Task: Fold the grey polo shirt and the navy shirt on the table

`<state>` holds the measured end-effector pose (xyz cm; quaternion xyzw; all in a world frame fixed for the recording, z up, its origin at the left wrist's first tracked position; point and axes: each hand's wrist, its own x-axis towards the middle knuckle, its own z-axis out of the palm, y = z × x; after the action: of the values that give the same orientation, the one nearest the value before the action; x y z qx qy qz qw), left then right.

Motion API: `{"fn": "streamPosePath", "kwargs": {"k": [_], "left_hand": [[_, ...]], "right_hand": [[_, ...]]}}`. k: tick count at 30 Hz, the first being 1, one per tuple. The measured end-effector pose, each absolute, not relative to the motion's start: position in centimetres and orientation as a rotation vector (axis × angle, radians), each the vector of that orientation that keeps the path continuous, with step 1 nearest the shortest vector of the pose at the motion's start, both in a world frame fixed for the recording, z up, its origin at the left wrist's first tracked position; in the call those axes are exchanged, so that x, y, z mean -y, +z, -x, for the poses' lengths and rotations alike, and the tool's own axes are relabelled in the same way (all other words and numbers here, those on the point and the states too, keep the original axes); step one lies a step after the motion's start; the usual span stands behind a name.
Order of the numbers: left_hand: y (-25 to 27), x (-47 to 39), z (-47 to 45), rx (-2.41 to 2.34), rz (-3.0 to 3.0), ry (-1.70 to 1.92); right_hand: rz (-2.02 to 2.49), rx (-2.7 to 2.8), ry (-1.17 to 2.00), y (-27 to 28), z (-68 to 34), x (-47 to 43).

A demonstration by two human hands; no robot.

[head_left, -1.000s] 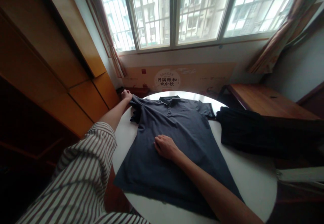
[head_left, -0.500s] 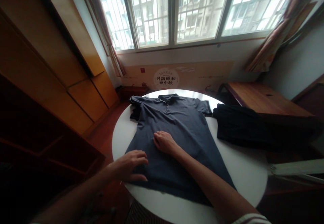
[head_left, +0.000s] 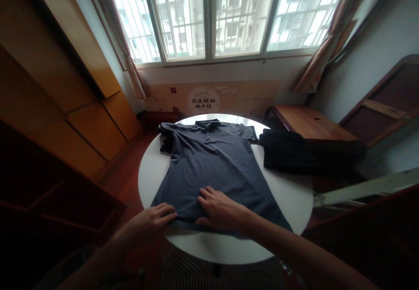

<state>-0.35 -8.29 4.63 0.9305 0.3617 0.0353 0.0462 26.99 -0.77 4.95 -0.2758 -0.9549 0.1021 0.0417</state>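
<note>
A dark grey-blue polo shirt lies front up across a round white table, its collar at the far side and its hem towards me. My left hand is at the left end of the hem, thumb and fingers closed on the cloth edge. Over the lower middle of the shirt, my right hand lies with its fingers spread and touching the fabric. The left sleeve area shows a dark bunched part under it.
A folded black garment rests at the table's right edge. Behind it stands a wooden desk. Wooden cabinets line the left, and a barred window is ahead. Striped fabric shows below the table's near edge.
My left hand has come down onto the hem and closed on it. My right hand has moved nearer the hem and its fingers have spread. The view has shifted right.
</note>
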Motion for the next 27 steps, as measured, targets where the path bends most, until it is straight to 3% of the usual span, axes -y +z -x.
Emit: {"fn": "streamPosePath", "kwargs": {"k": [4, 10, 18, 27], "left_hand": [[4.1, 8.2, 1.8, -1.052, -2.885, 0.276], [3.1, 8.7, 3.4, -1.046, -2.927, 0.635], [0.5, 8.7, 3.8, -1.476, -2.576, 0.556], [3.2, 10.4, 5.4, -1.352, -2.47, 0.581]], "right_hand": [[0.834, 2.86, 0.327, 4.1, -31.9, 4.4], [0.965, 2.73, -0.033, 1.4, -40.2, 4.9], [1.133, 2.46, -0.266, 0.3, -47.9, 5.0], [0.992, 2.513, -0.186, -0.3, -50.5, 5.7]]}}
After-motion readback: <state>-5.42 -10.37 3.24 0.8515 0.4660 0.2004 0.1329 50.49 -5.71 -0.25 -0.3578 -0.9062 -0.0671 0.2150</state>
